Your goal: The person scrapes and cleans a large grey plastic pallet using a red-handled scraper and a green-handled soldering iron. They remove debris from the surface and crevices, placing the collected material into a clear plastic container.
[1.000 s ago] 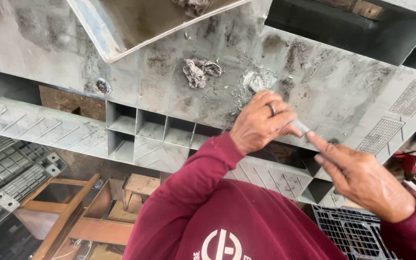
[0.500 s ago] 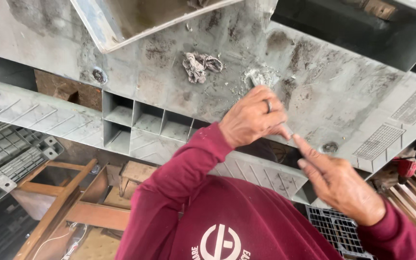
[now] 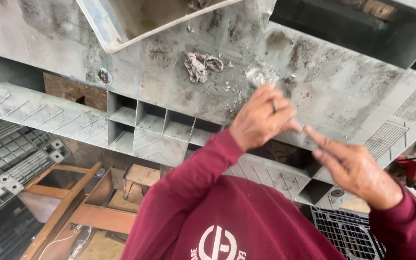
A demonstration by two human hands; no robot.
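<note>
Just fingertips (image 3: 292,126) together over grey pallet (image 3: 169,91)

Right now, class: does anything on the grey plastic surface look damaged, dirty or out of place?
Yes. A crumpled rag lies on the grimy grey pallet, with pale crumbs beside it near the left hand.

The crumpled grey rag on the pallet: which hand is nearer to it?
Left. The left hand is just below and right of the crumpled grey rag, not touching it. The right hand is farther off, lower right, by the edge of the grey plastic pallet.
</note>
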